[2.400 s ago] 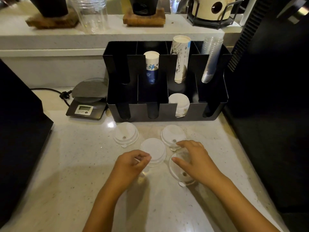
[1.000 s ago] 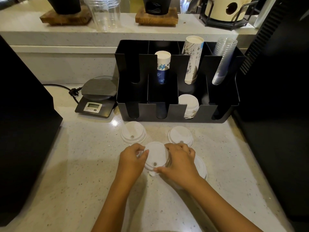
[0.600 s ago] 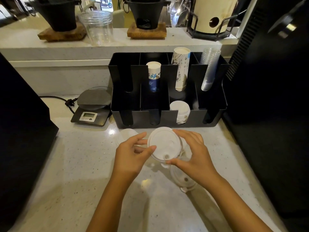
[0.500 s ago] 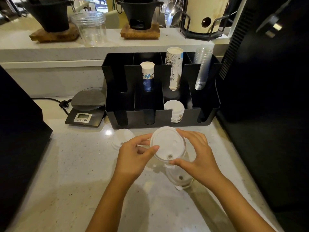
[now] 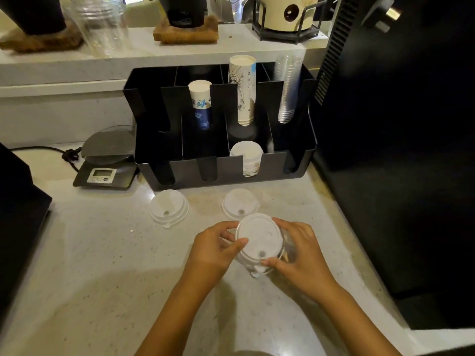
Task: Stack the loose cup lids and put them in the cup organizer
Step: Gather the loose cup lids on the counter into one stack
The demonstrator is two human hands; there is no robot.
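Both hands hold a white cup lid (image 5: 258, 237) over the counter, my left hand (image 5: 213, 250) at its left rim and my right hand (image 5: 295, 255) at its right rim. Under it sits another clear lid (image 5: 257, 272), mostly hidden. Two loose lids lie flat on the counter: one to the left (image 5: 168, 206) and one just beyond my hands (image 5: 240, 202). The black cup organizer (image 5: 226, 172) stands behind them. A stack of lids (image 5: 246, 156) stands in its front row, third slot from the left.
Paper cup stacks (image 5: 243, 91) and clear cups (image 5: 288, 88) fill the organizer's back row. A small digital scale (image 5: 108, 160) sits left of it. Black machines flank the counter on the right (image 5: 398, 150) and left (image 5: 18, 201). A shelf behind carries clear cups (image 5: 100, 24).
Both hands lifted the white lid off the counter, then lowered it onto the clear lid lying to the right. The camera view shifted slightly.
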